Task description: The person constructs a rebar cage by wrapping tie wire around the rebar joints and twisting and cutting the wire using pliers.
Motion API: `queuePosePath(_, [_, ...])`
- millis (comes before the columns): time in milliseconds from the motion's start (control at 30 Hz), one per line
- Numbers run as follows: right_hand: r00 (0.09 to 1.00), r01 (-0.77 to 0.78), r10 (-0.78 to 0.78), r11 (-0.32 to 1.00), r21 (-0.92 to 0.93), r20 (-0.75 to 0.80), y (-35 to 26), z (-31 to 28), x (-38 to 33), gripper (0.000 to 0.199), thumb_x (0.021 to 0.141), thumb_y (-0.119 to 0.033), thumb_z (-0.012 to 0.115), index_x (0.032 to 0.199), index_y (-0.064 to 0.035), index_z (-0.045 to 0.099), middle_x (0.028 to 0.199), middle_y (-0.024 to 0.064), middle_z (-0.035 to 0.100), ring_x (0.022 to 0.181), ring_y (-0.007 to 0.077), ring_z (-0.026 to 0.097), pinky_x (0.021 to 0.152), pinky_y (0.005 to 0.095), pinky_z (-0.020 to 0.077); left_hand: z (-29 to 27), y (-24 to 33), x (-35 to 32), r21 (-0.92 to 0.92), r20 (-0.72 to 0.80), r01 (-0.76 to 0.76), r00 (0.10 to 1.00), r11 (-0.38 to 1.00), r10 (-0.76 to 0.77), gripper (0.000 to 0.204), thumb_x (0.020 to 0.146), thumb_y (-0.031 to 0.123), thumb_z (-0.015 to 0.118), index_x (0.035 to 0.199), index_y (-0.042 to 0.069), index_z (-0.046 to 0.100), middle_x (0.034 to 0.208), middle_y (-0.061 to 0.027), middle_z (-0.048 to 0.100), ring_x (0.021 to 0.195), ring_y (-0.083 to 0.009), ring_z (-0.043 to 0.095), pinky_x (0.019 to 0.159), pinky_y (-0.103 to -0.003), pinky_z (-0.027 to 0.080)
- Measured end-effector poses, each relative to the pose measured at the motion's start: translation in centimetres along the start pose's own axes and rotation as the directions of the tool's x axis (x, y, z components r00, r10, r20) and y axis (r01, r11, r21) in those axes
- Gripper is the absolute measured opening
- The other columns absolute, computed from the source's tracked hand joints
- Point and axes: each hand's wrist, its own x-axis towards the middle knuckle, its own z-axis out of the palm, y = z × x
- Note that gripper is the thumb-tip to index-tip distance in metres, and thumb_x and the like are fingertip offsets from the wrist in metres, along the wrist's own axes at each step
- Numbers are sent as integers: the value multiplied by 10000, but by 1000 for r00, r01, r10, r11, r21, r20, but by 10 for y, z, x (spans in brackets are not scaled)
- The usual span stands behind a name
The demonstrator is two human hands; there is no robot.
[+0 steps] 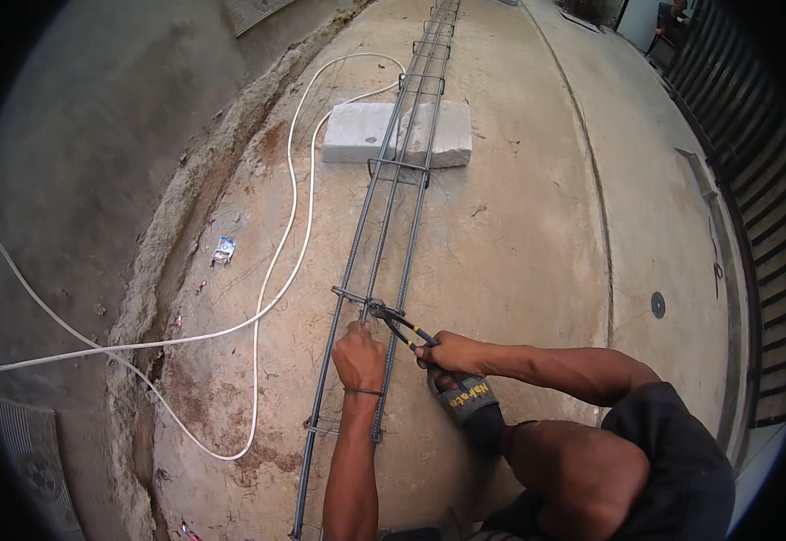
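Dark grey rebar cage (384, 243) runs toward twelve o'clock over a pale grey block (357, 131); white cable (275, 261) loops at nine o'clock; pliers (402, 326) have black-and-yellow handles.

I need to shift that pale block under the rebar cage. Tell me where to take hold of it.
Grip the concrete block by its two short ends, coming from either side of the rebar cage. The cage lies across its middle, so the top centre is barred; only the ends stick out free.

Bare concrete floor (519, 243), white hose (257, 316), daylight
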Motion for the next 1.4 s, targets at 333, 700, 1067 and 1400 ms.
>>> queuePosePath(333, [994, -68, 60, 993, 93, 92, -8, 12, 3, 321, 982, -299, 469, 778, -54, 501, 596, 20, 458, 455, 141, 462, 394, 313, 412, 2, -62, 45, -37, -74, 82, 994, 996, -85, 230, 845, 155, 615, 746, -49, 644, 681, -255, 615, 633, -411, 619, 591, -470, 451])
queuePosePath(700, [1000, 7, -7, 1000, -11, 29, 1, 3, 9, 310, 980, -289, 470, 784, -52, 502, 601, 19, 458, 461, 141, 456, 393, 326, 403, -12, -14, 70, -210, -50, 63, 996, 976, -75, 252, 855, 175, 620, 751, -50, 660, 698, -245, 635, 643, -370, 639, 604, -418, 470])
queuePosePath(1067, [977, -90, 41, 969, 230, 208, -11, -7, -10, 360, 994, -341, 466, 1112, -4, 516, 828, 137, 624, 647, 230, 633, 552, 353, 546, -15, -28, 8, -203, -134, -358, 932, 911, 336, 135, 866, 97, 611, 862, -34, 643, 671, -198, 621, 558, -337, 613, 529, -369, 462])
queuePosePath(1400, [986, -47, 80, 975, -218, 143, -22, -8, -6, 448, 996, -373, 440, 1236, 5, 451, 1018, 185, 649, 749, 207, 653, 594, 351, 532, -15, -32, -13, 264, 177, -709, 702, 654, 689, 376, 759, 38, 557, 1099, -123, 552, 756, -127, 589, 658, -232, 634, 523, -327, 518])
